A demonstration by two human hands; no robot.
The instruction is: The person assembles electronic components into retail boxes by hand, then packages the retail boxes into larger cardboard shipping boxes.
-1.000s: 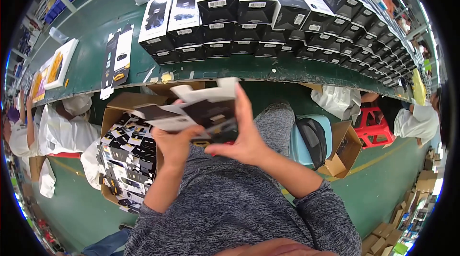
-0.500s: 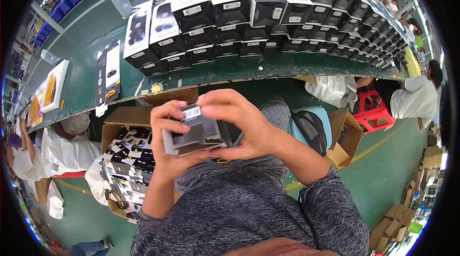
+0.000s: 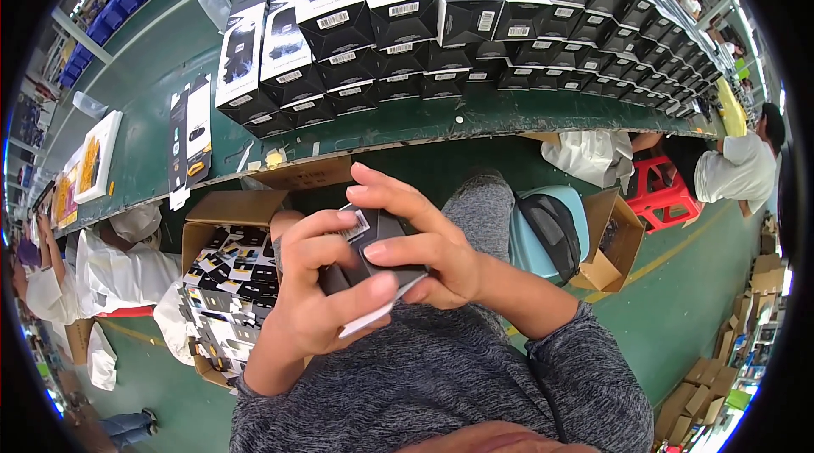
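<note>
Between my two hands, above my lap, is a black cardboard box point(image 3: 340, 277) with a white barcode label on its end. A pale flap sticks out at its near side. My left hand point(image 3: 318, 275) is wrapped round the box's left side, its thumb on the near end beside the flap. My right hand point(image 3: 432, 250) grips the right side, with its thumb pressing on the box end and its upper fingers raised over the label. The rest of the box is hidden behind my hands.
Stacked black and white boxes point(image 3: 398, 21) line the green workbench point(image 3: 331, 135). Flat unfolded cartons point(image 3: 190, 131) lie left. Below stands a cardboard carton point(image 3: 229, 207) full of printed pieces. To the right are a light blue container point(image 3: 564, 216), a red stool point(image 3: 661, 194) and a seated person point(image 3: 733, 169).
The box has turned and tilted in my hands, and its near flap now sticks out. My left thumb has shifted onto the end, and my right fingers have lifted.
</note>
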